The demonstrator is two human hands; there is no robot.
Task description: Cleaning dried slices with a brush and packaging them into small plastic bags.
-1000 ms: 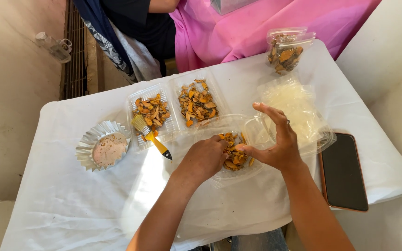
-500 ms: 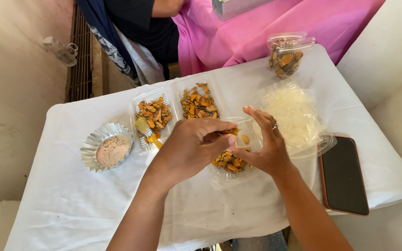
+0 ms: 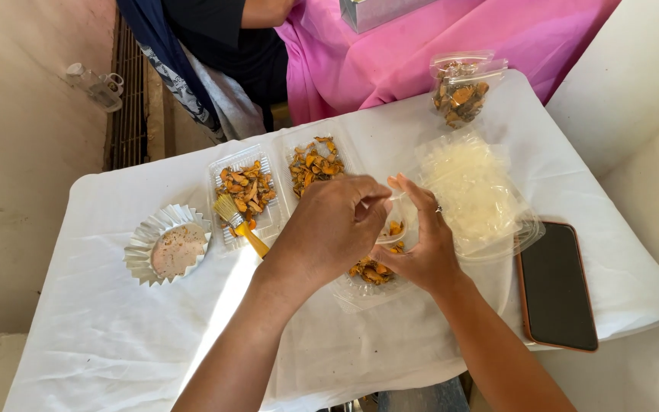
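— Where is the clear plastic tray (image 3: 371, 278) with the orange-brown pieces?

— On the white-covered worktop (image 3: 116, 336), near its front edge, right under both hands. The left hand (image 3: 329, 229) hovers over it with fingers curled together; whether its grip pinches a piece, I cannot tell. The right hand (image 3: 421, 244) cups the tray's far side, its grip closed on the rim.

— And around it?

— Two more filled trays (image 3: 280, 183) lie behind, a yellow-handled brush (image 3: 239, 225) resting on the left one. A fluted foil cup (image 3: 165, 244) sits further left, a stack of empty trays (image 3: 474, 191) just right, a dark phone (image 3: 558, 286) beyond that.
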